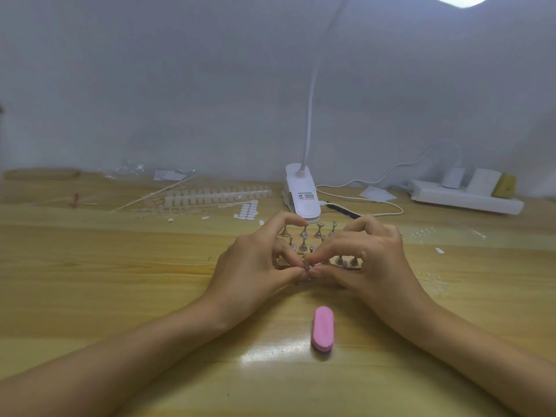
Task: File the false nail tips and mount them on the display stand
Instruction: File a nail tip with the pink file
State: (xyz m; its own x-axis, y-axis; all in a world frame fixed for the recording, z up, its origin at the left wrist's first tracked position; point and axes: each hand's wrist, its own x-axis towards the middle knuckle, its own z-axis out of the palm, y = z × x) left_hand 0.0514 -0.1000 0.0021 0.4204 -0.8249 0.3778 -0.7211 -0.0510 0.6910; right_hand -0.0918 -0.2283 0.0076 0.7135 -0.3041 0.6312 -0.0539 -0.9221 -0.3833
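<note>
At the far left of the wooden table we see a small red thing, too blurred to name. Further right, long strips of clear nail tips lie near the wall, and a sheet of white sticky pads sits just beside their right end.

Toward the middle, the left hand comes in from the lower left with its fingers curled. Its thumb and forefinger pinch a tiny clear nail tip. The tip is held at the near edge of the display stand, a low wooden base set with rows of small metal pegs. It is too small for us to tell whether it touches a peg yet. Behind the stand stands a white clip lamp, its neck rising out of view.

Nearer to us, between the two forearms, a pink file block lies flat on the table, apart from both hands.

The right hand mirrors the left: its fingers are curled and its thumb and forefinger close on the same nail tip, so the two hands' fingertips meet there. A white cable runs from the lamp toward a white power strip at the far right.
</note>
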